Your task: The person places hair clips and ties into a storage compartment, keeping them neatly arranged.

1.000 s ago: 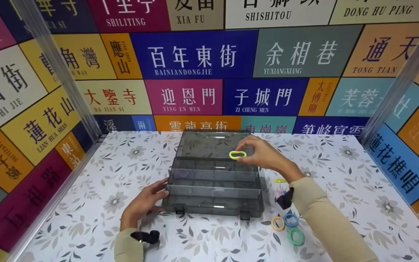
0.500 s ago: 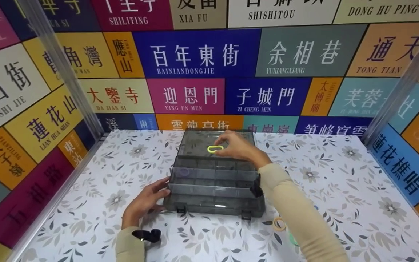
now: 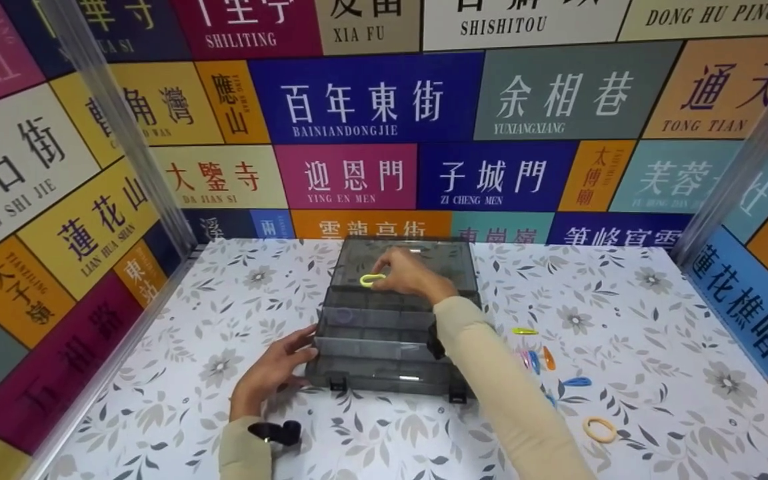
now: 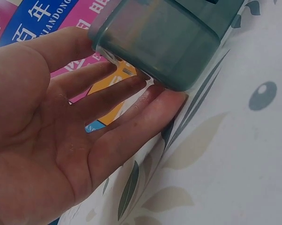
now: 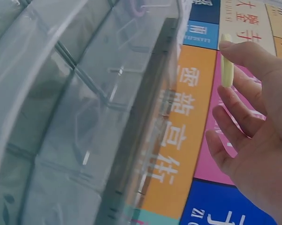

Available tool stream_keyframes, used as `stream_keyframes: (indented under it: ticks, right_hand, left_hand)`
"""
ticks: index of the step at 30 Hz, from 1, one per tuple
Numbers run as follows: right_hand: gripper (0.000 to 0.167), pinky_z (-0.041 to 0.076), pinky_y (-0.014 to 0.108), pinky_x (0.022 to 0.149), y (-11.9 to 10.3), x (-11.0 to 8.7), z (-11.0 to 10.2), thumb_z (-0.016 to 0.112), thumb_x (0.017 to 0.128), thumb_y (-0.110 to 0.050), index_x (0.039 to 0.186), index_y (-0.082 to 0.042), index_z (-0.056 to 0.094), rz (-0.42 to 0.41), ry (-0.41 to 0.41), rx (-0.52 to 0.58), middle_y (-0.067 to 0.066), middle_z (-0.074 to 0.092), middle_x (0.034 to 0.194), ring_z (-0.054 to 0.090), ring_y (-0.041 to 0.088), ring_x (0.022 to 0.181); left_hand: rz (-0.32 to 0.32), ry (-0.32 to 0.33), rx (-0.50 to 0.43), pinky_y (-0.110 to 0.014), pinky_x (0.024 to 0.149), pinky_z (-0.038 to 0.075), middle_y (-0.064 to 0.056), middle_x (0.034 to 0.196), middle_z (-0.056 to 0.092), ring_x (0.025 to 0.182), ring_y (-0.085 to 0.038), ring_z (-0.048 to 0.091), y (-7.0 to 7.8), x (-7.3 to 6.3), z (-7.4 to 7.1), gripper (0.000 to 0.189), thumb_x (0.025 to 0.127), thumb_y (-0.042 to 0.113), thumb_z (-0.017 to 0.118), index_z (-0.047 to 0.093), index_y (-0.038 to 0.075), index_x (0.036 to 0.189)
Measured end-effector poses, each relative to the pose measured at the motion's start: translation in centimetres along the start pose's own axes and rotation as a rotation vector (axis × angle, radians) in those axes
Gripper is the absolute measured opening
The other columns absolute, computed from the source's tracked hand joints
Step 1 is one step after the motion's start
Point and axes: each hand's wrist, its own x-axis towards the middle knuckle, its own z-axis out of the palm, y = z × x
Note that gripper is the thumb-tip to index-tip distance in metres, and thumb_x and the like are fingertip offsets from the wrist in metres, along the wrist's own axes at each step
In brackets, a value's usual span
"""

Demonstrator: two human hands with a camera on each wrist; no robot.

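My right hand (image 3: 407, 273) pinches a yellow hair tie (image 5: 227, 68) between thumb and forefinger, above the back part of a smoky clear compartment box (image 3: 394, 383). The box stands with its lid (image 3: 417, 263) raised at the back. Its see-through dividers split it into several compartments, and a purple hair tie (image 3: 344, 309) shows faintly in a left one. At the box's left side is my left hand (image 3: 274, 373). In the left wrist view its thumb and fingertips touch the box corner, with the fingers mostly straight.
Right of the box lie hair clips: yellow (image 3: 525, 331), orange (image 3: 549, 359) and blue (image 3: 578, 382), with more partly behind my right sleeve (image 3: 511, 393). A beige hair tie (image 3: 601, 440) lies nearer the front. A sign-covered wall (image 3: 357, 100) closes off the back.
My right hand has carried the yellow hair tie leftward over the box. The beige hair tie now lies farther right on the tabletop. My left hand stays against the box.
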Motion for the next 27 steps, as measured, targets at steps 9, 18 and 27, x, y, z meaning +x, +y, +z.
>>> stream_keyframes:
  ticks: [9,18,27]
  right_hand:
    - [0.021,0.046,0.045,0.108,0.5,1.3,3.0,0.084,0.081,-0.02,0.098,-0.008,0.078,0.064,0.077,0.051,0.011,0.069,0.119,0.056,0.031,0.124]
    - [0.02,0.035,0.047,0.119,0.6,1.5,4.1,0.084,0.081,-0.019,0.097,-0.009,0.079,0.077,0.051,0.026,0.009,0.072,0.114,0.053,0.033,0.127]
    - [0.019,0.041,0.049,0.109,0.8,1.6,5.0,0.083,0.083,-0.022,0.098,-0.011,0.079,0.08,0.005,-0.022,0.008,0.069,0.114,0.048,0.032,0.123]
  left_hand:
    - [-0.003,0.019,-0.003,-0.046,0.082,0.062,-0.02,0.16,0.036,0.142,-0.042,0.043,0.1,0.0,0.1,0.06,0.102,0.021,0.059,0.037,0.016,0.157]
    - [0.002,0.021,-0.01,-0.046,0.081,0.062,-0.021,0.16,0.036,0.142,-0.043,0.042,-0.1,0.2,0.2,0.059,0.102,0.019,0.058,0.037,0.017,0.157]
    - [-0.008,0.045,-0.014,-0.046,0.08,0.062,-0.02,0.159,0.038,0.141,-0.041,0.044,-0.2,0.0,0.1,0.058,0.101,0.017,0.059,0.039,0.017,0.156]
